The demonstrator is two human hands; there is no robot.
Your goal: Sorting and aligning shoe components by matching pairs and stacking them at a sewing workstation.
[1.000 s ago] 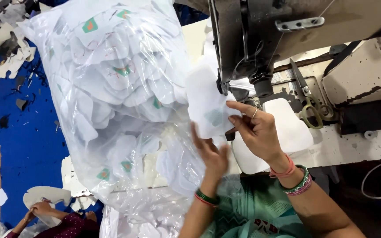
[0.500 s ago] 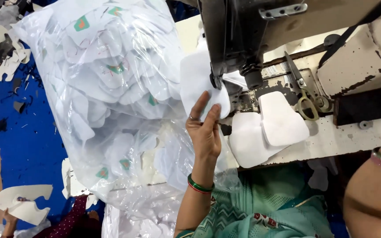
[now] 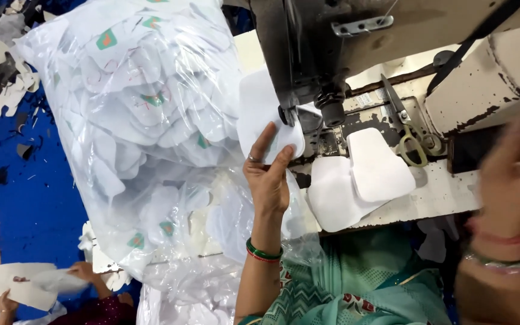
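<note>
White piece [image 3: 259, 117] is in the left hand [image 3: 267, 177], thumb and fingers pinched on its lower edge, rest of it sticking up past the fingertips right against the machine head [image 3: 299, 66]. Progress-wise I'd say early: it's at the presser foot [image 3: 331, 111] but not lying flat under it, so no stitching on it yet afaict. Two more white pieces [image 3: 359, 180] sit on the bed [image 3: 446, 192] just right of the fingers, overlapping, w/ scissors [image 3: 407, 135] beyond. Piece looks thin, stiff-ish, rounded edges, plain. Big clear bag [image 3: 133, 120] of same cutouts is left of the fingers. Right hand [image 3: 510, 186] is a blur, can't tell if clenched or loose.
</note>
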